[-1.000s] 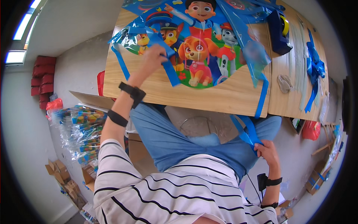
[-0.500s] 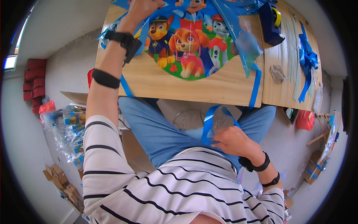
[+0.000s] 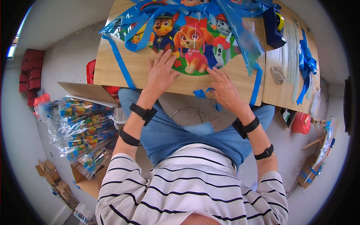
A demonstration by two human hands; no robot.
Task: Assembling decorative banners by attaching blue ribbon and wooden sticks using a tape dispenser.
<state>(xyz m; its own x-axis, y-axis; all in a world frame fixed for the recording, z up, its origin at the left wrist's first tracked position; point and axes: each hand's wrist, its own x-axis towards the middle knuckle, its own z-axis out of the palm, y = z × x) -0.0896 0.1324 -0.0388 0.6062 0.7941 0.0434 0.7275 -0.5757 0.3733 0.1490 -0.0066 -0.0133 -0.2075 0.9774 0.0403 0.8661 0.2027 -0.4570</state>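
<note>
A glossy printed sheet (image 3: 193, 56) with cartoon dogs, apparently a foil balloon, lies on the wooden table (image 3: 131, 73). My left hand (image 3: 162, 73) rests at its lower left edge, fingers spread and flat, holding nothing. At the lower right edge, my right hand (image 3: 224, 88) touches the sheet with its outstretched forefinger. Its other fingers curl around a short blue ribbon (image 3: 201, 93), which sticks out toward the left and below the hand; the grip is partly hidden. More blue ribbons (image 3: 140, 43) lie over the upper part of the sheet.
A dark blue tape dispenser (image 3: 273, 28) stands on the right, beside pale thin strips (image 3: 290, 60) and a blue bow (image 3: 308, 62). Ribbon strips hang over the table's front edge. Wrapped colourful packages (image 3: 88, 125) fill an area at the left, above a cardboard box (image 3: 88, 180).
My left hand has come down from the top of the sheet to its lower edge. My right hand has risen from my lap with the ribbon to the sheet's edge.
</note>
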